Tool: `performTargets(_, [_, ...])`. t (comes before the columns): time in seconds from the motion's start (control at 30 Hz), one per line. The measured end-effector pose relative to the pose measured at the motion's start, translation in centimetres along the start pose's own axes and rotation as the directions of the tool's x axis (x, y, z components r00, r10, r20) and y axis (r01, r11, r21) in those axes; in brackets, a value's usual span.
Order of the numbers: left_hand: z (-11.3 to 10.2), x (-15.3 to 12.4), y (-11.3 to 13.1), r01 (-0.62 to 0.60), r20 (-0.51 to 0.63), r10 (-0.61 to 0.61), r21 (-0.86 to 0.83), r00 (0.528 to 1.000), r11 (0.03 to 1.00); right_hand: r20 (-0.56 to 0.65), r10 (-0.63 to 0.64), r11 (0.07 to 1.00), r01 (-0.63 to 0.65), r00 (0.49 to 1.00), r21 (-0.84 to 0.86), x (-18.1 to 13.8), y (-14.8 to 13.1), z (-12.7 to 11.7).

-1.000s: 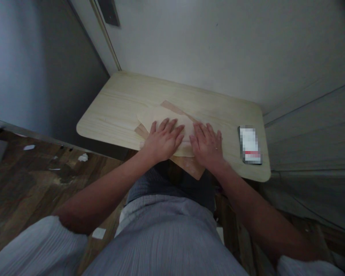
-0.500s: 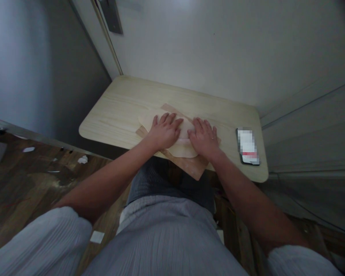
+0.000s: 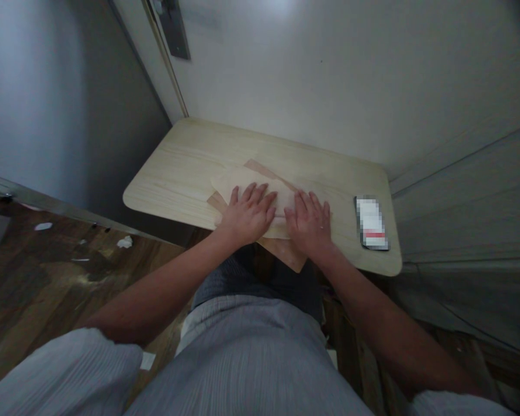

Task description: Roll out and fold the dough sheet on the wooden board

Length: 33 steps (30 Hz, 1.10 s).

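Note:
My left hand [image 3: 248,215] lies palm down with fingers stretched out on a thin pale cream sheet [image 3: 231,175] with a rounded edge. My right hand [image 3: 311,224] is flat on the sheet's right part, fingers extended, a ring showing on one finger. Between the hands a narrow whitish band [image 3: 279,221] crosses the sheet; I cannot tell whether it is a fold or a separate piece. Under the cream sheet is a brown, paper-like sheet [image 3: 288,257], one corner sticking out past the table's front edge. The hands hide much of both sheets.
The small wooden table [image 3: 173,167] stands against a pale door [image 3: 329,104] with a metal lock plate [image 3: 176,32]. A phone [image 3: 371,224] with a blurred screen lies on the right. Paper scraps [image 3: 125,241] litter the wooden floor.
Both hands have slid a little toward me over the cream sheet, exposing more of its far part. The whole view has shifted slightly.

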<state>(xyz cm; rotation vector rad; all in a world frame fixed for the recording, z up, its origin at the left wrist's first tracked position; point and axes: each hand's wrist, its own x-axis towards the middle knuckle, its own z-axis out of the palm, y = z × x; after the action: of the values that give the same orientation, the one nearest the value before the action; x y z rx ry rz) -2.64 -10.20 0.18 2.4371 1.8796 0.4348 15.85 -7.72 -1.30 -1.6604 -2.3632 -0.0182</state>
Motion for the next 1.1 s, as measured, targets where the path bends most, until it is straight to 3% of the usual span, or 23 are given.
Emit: performTargets(1.1, [-0.9, -6.5, 3.0, -0.059, 0.014, 0.060, -0.027, 0.998, 0.998, -0.099, -0.023, 0.996, 0.032, 0.995, 0.088, -9.0, -1.4, -0.6])
